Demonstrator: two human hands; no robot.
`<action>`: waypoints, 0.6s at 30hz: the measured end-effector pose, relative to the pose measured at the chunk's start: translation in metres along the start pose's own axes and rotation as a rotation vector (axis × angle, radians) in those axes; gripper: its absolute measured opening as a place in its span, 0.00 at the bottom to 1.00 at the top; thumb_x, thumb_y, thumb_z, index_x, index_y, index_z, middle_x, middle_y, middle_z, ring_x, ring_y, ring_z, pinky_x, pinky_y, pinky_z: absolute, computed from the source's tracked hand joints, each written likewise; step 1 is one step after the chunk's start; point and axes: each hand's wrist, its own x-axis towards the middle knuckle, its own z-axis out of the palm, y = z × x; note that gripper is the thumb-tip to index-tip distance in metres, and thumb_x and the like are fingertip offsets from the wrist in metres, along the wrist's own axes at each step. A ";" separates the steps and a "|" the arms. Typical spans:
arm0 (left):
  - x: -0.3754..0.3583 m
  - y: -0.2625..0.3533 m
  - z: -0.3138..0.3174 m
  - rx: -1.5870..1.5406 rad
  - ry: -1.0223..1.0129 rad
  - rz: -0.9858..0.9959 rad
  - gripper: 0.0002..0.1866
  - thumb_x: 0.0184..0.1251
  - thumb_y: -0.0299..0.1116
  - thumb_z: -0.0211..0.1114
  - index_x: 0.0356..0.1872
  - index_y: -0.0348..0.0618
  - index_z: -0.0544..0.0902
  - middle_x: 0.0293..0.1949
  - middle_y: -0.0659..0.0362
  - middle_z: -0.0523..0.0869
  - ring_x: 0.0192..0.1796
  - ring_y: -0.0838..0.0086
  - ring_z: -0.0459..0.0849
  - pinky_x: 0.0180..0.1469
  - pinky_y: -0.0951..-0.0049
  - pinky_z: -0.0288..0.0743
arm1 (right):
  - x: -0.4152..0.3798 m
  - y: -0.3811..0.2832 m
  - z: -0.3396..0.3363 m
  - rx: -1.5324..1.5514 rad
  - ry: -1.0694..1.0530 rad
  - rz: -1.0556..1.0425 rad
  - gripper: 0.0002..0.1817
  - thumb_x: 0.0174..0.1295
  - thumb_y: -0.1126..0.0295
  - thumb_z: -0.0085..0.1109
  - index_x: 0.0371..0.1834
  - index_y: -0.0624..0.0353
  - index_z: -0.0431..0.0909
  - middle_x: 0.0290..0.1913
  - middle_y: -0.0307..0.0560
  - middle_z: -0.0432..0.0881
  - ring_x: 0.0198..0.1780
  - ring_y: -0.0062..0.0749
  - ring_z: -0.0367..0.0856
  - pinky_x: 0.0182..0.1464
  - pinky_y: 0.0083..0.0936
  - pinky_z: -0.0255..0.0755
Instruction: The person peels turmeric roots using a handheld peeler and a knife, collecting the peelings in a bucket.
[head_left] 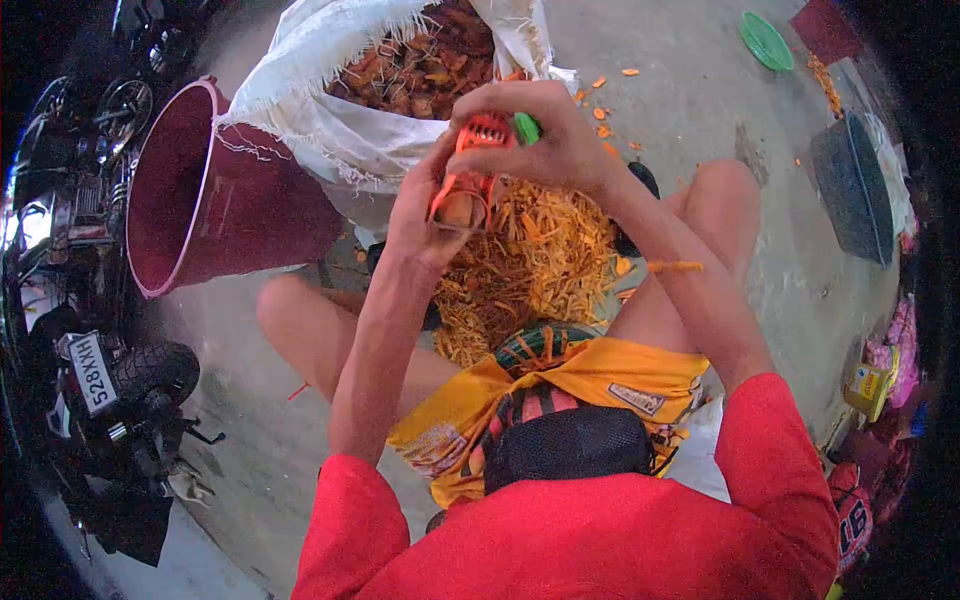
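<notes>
My left hand (425, 205) wraps round the lower left side of an orange plastic tool (487, 132) with a row of slots or teeth. Over its top my right hand (555, 135) arches, fingers bent and closed round the tool. A bright green piece (526, 128) pokes out by the right palm. At the tool's near end, a rounded opening shows a tan piece (458, 209). Both hands are above a large heap of orange shreds (545, 255) between my legs. A dark green rim (545, 345) shows at the heap's near side.
A white woven sack (290, 75) of brownish orange pieces (420, 65) stands ahead. Left are a tipped maroon bucket (240, 200) and a parked motorcycle (155, 375). A green basket (767, 42) and a dark basin (852, 190) lie right. Orange slices (603, 130) litter the floor.
</notes>
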 end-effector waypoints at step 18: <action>-0.001 0.005 -0.005 0.089 0.216 0.038 0.17 0.84 0.42 0.52 0.58 0.40 0.76 0.48 0.57 0.85 0.45 0.73 0.87 0.42 0.68 0.87 | 0.009 0.041 -0.011 -0.036 0.319 0.413 0.14 0.61 0.67 0.76 0.43 0.60 0.82 0.38 0.35 0.88 0.37 0.16 0.84 0.42 0.18 0.78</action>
